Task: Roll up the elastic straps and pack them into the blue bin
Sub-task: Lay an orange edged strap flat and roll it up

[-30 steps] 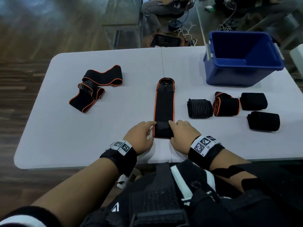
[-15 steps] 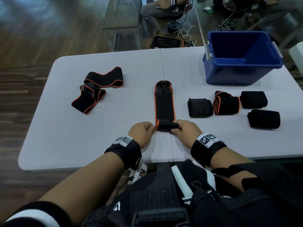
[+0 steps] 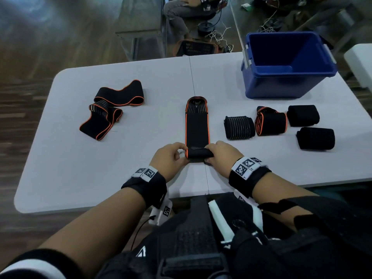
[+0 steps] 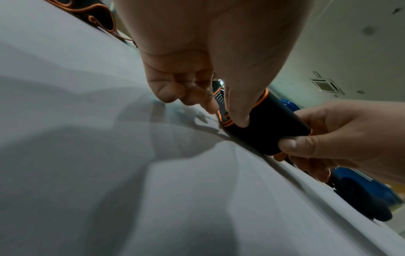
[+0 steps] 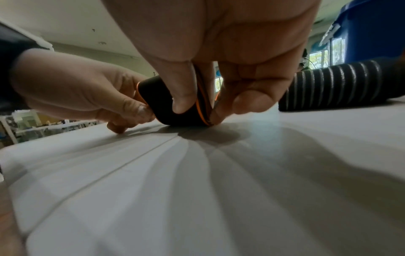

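A grey counter [image 3: 60, 158] fills the frame, with the blue bin [image 3: 281, 85] at upper right. At centre lies a black, orange-edged strap [image 3: 197, 125], its near end rolled. My left hand [image 3: 167, 160] and right hand [image 3: 223, 156] pinch that roll's ends.

Rolled strap [image 3: 198, 153] ends hidden under fingers [image 3: 211, 148].

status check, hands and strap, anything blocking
Left hand, right hand: both grip on strap roll. Roll just begun. Path clear.
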`<state>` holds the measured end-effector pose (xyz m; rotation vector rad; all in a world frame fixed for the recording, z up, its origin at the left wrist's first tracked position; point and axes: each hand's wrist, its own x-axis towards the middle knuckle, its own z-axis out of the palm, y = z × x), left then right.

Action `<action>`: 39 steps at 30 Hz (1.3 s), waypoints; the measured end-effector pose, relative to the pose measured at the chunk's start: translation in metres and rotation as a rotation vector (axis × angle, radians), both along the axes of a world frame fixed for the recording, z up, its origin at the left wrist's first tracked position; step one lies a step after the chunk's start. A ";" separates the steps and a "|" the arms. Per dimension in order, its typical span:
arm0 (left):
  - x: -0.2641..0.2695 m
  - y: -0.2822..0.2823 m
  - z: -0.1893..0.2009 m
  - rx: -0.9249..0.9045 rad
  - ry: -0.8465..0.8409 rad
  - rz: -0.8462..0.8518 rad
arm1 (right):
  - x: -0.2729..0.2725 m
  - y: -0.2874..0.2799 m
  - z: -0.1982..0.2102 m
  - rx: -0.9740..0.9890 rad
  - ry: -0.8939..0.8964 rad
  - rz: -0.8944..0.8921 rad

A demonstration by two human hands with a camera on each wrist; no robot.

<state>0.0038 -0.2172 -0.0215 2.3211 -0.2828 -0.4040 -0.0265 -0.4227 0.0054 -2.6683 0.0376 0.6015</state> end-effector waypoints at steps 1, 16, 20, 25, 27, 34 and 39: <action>-0.001 -0.001 0.000 -0.011 0.014 0.001 | 0.001 0.000 0.002 0.037 0.024 -0.029; 0.003 -0.015 0.008 0.021 0.213 0.038 | 0.011 -0.006 -0.004 0.185 0.121 -0.360; 0.003 -0.014 0.009 0.039 0.137 0.093 | 0.010 -0.007 -0.003 0.178 -0.020 -0.335; 0.000 -0.014 0.009 0.118 -0.261 -0.062 | 0.006 -0.002 -0.008 0.130 -0.251 -0.168; -0.002 -0.016 0.007 0.198 -0.382 -0.175 | 0.006 -0.002 -0.011 0.110 -0.279 -0.114; -0.006 -0.008 0.004 0.200 -0.183 -0.258 | 0.006 -0.015 -0.016 0.025 -0.090 0.107; -0.003 -0.005 0.008 0.106 -0.082 -0.180 | 0.012 -0.017 -0.019 0.129 -0.122 0.001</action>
